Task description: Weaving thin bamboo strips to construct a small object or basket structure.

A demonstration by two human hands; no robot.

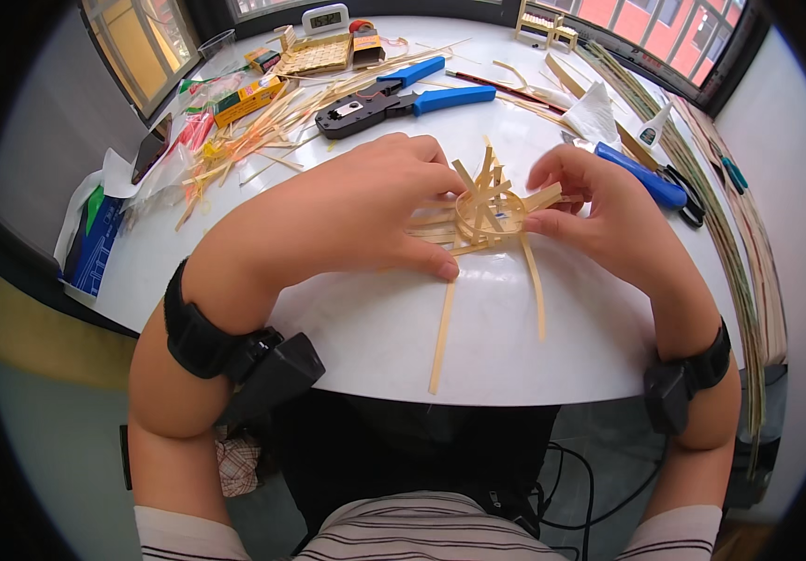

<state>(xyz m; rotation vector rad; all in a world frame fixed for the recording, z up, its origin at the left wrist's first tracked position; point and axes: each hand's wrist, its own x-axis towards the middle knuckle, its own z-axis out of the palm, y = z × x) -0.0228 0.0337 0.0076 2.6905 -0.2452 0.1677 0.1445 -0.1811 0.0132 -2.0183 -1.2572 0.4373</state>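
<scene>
Between my hands on the white table lies a small weave of pale bamboo strips [490,217], with a ring at its centre and strip ends sticking up and outward. Two long loose ends run from it toward the table's near edge. My left hand [379,201] grips its left side, thumb pressing on a strip and fingers curled behind, partly hidden. On the right, my right hand [599,201] pinches strip ends between thumb and fingers at the ring's edge. Both forearms wear black straps with small devices.
A blue-handled crimping tool [393,101] lies beyond my left hand. Loose strips [253,126] and small boxes [248,100] pile up at far left. A blue-handled tool [641,176], scissors [683,196] and a glue bottle [653,126] are at right, near long bamboo lengths [726,234].
</scene>
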